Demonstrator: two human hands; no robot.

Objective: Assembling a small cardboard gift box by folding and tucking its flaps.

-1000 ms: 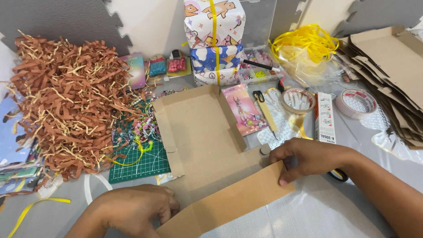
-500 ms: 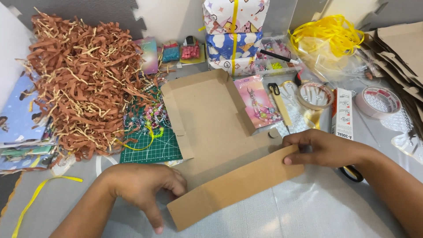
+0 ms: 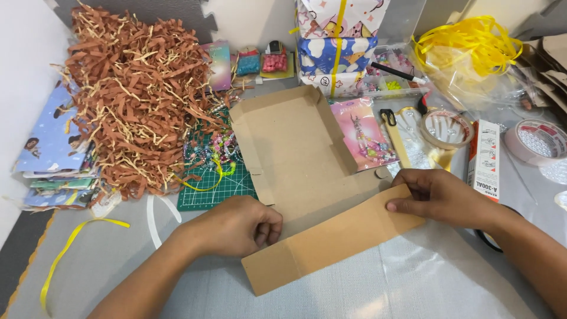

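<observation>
We have the flat cardboard box blank (image 3: 301, 159) on the table, only its near flap (image 3: 331, 239) folded up, left hand (image 3: 236, 227) and right hand (image 3: 440, 195) pinching its ends; remaining sides unfolded.

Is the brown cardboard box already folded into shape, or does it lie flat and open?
Mostly flat and open. The brown cardboard box lies spread on the table, short side flaps partly raised; both hands, left and right, grip its long front flap.
</observation>
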